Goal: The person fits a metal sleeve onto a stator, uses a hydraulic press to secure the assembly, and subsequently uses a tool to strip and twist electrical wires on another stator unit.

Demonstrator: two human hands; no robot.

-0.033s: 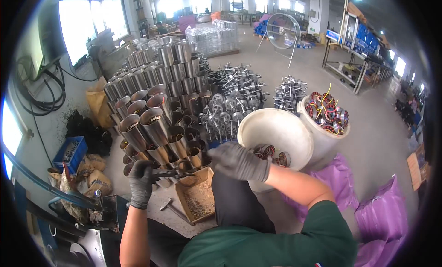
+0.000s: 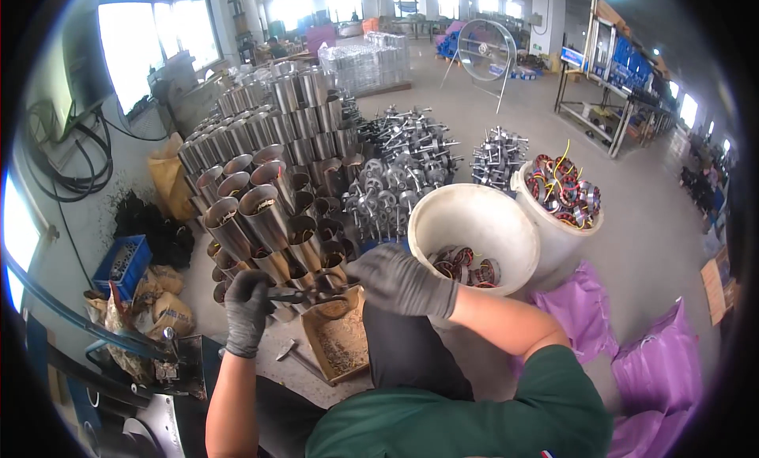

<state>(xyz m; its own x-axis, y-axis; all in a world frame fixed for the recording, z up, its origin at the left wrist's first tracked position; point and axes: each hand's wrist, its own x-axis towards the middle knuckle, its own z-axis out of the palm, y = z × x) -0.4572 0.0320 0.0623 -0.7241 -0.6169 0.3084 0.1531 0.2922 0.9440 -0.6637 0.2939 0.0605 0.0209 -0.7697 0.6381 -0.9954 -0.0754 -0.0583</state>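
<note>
My left hand, in a dark grey glove, is closed around a dark hand tool. Its far end looks forked or looped above a wooden tray of small brownish bits; its exact kind is unclear. My right hand, gloved alike, is closed beside that end, fingertips pointing left. Whatever its fingers hold is hidden, and I cannot tell if they touch the tool. Just beyond both hands stand stacked metal cylinders. A hammer lies on the floor left of the tray.
Right of my right hand, a large white tub holds several wire-wound stators. Another tub behind it is full of them. Metal rotors are heaped beyond. Purple sacks lie at right, a blue crate at left.
My right hand has shifted slightly left and down, closer to the tool's far end. The left hand and tool have moved a little to the right.
</note>
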